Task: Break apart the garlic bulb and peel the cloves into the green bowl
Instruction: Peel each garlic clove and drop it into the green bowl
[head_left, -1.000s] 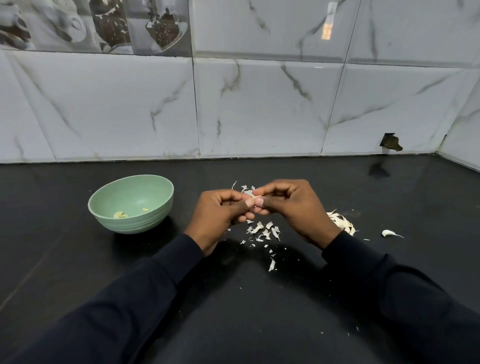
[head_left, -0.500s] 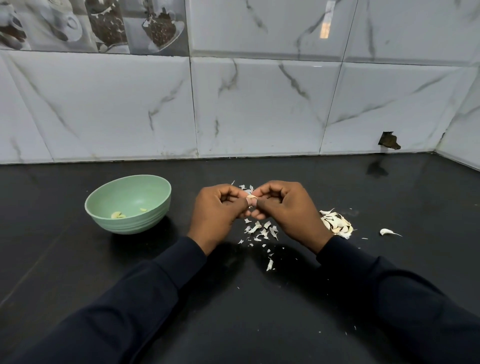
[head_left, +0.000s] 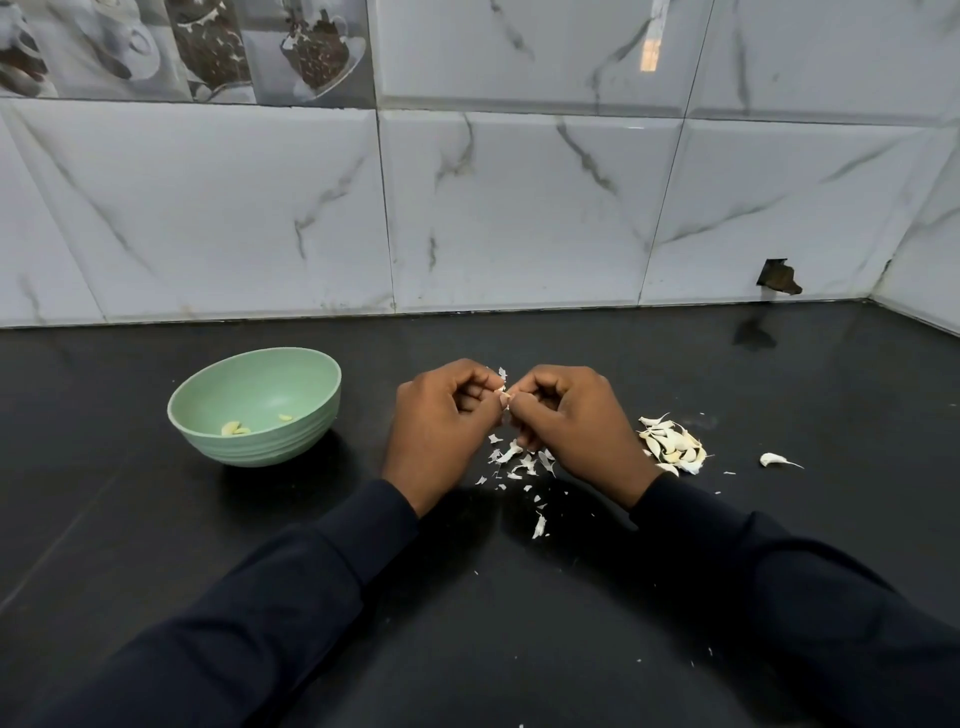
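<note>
A black worktop (head_left: 779, 374) carries the green bowl (head_left: 270, 448) at left, with a few peeled cloves (head_left: 235, 428) inside. The left hand (head_left: 439, 421) and right hand (head_left: 571, 421) meet, curled fingers pinching one garlic clove (head_left: 504, 397) between them. Unpeeled cloves (head_left: 672, 447) are heaped just right; skin scraps (head_left: 519, 462) lie beneath.

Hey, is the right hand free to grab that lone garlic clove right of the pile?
Probably not yet: the right hand and left hand both pinch a clove. Otherwise the way looks free: only the pile lies between it and the lone clove.
</note>
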